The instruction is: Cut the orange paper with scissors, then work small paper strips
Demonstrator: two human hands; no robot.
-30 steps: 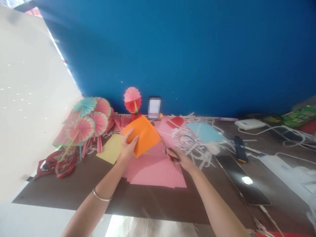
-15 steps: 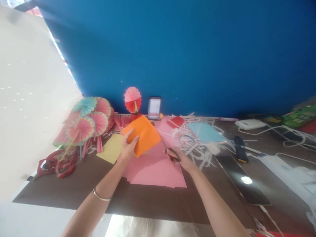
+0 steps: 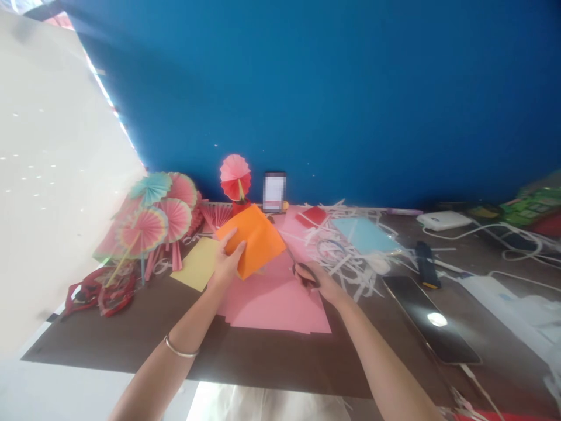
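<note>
Left hand (image 3: 228, 257) pinches orange sheet (image 3: 263, 240); right hand (image 3: 328, 287) grips scissors (image 3: 312, 273)

Yellow paper (image 3: 193, 268) lies just beside the left hand, its thumb on the orange sheet's front. Bright and plain, the sheet tilts like a diamond over pink paper (image 3: 276, 310). Near its right corner, 1 dark-handled pair of scissors points inward; blade contact is unclear. Right fingers curl around the handles.

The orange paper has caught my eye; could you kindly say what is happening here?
The person's left-hand grip holds the orange paper over pink sheets. The right-hand grip holds scissors, their blades at or near the paper's right corner; whether they are cutting is unclear. Pleated fans sit to the left, white strips to the right.
</note>
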